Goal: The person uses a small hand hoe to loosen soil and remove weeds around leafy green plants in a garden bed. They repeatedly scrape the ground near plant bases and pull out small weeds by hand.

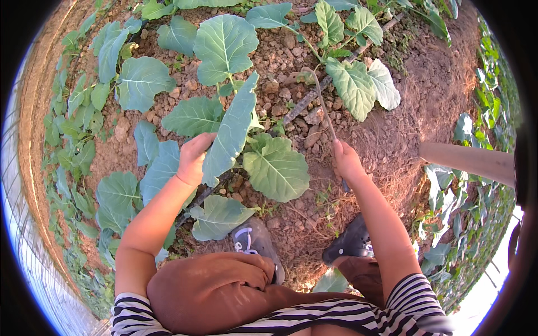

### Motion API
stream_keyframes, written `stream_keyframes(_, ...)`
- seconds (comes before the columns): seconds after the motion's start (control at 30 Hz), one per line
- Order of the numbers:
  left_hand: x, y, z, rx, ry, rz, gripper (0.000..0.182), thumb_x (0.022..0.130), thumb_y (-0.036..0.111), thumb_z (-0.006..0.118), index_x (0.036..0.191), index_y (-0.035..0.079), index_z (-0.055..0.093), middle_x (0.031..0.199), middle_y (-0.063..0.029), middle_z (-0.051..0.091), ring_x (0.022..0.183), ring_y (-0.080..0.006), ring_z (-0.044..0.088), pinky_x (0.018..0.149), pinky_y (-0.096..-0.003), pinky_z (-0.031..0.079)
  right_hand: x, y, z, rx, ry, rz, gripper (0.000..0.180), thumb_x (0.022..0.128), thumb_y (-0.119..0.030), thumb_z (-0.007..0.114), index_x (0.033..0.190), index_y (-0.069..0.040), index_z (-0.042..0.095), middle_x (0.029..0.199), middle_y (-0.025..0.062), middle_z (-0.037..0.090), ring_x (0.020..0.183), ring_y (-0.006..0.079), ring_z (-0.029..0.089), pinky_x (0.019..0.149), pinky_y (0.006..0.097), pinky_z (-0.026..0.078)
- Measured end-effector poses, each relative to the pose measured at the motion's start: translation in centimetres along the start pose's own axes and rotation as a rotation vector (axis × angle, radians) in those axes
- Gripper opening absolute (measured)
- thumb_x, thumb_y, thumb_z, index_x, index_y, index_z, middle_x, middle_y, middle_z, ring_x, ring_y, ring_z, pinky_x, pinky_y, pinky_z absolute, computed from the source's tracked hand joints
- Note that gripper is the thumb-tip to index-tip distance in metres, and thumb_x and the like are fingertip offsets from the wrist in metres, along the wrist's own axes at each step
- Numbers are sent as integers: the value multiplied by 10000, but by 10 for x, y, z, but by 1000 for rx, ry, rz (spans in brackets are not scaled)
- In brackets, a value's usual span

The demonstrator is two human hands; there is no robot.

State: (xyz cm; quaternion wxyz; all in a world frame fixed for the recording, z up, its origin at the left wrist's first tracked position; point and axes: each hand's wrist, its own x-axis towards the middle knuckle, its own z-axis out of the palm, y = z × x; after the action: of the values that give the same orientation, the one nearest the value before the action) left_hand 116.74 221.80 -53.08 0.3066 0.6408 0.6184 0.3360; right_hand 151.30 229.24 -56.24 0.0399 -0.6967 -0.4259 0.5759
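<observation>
My left hand [194, 157] grips a large blue-green brassica leaf [233, 134] by its left edge, and its fingertips are hidden behind the blade. That leaf stands tilted, edge-on to me, among the other leaves of a young plant. A broad upright leaf [227, 44] rises just beyond it, and a lighter green leaf [277, 168] spreads to its right. In my right hand [346, 161] is a thin hand tool with a curved metal shank [323, 101]. Its hooked tip points away from me, over the soil beside a drip hose [307, 101].
Cloddy dry soil [122, 130] lies between the plants. Another brassica plant [353, 86] grows at the far right of the hose. A wooden pole [466, 163] juts in from the right. My shoes [256, 239] rest on the soil close to low leaves.
</observation>
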Motion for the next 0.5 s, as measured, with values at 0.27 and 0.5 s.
stream_keyframes(0.27, -11, 8, -5, -122, -74, -132, 123, 830, 110, 600, 906, 13, 606, 769, -36, 585, 661, -128, 532, 614, -276, 448, 14, -9, 7, -425, 165, -229, 412, 932, -370, 340, 961, -7, 532, 840, 254, 592, 832, 434, 554, 749, 479, 436)
stream_keyframes(0.5, -7, 6, -3, 42, -15, -20, 283, 685, 110, 639, 957, 47, 590, 785, -100, 595, 694, -270, 586, 609, -314, 463, -30, 15, -1, -594, 89, -186, 343, 916, -349, 389, 924, -30, 516, 795, 258, 589, 792, 446, 556, 724, 480, 446)
